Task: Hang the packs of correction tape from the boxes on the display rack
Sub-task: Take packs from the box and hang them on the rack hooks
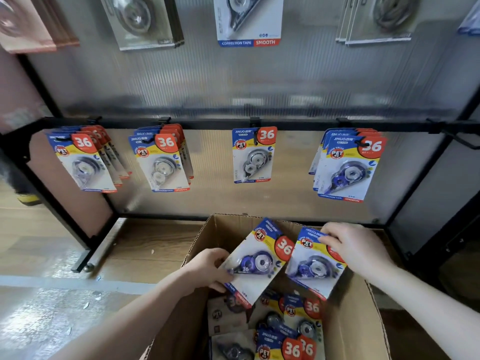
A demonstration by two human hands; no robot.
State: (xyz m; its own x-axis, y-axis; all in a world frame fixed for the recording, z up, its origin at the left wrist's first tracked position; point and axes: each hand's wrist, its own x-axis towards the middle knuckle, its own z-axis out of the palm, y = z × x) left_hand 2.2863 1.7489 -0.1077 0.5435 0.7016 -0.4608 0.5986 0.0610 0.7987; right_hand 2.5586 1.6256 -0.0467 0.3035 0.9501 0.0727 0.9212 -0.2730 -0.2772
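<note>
Above an open cardboard box [197,237], my left hand [207,268] grips a pack of blue correction tape [259,258] by its lower left edge. Just to its right, my right hand [355,245] holds a second blue pack [311,268] by its top right corner. Several more packs [288,331] lie loose in the box. On the black rail of the display rack [207,123], packs hang from hooks: a stack at the left [83,159], a stack beside it [162,159], a single pack in the middle [253,154], and a blue stack at the right [348,167].
An empty hook [459,140] sticks out at the rail's far right. Other packs [248,20] hang on a higher row. The rack's black frame leg [85,253] stands on the wooden floor left of the box. A translucent panel backs the rack.
</note>
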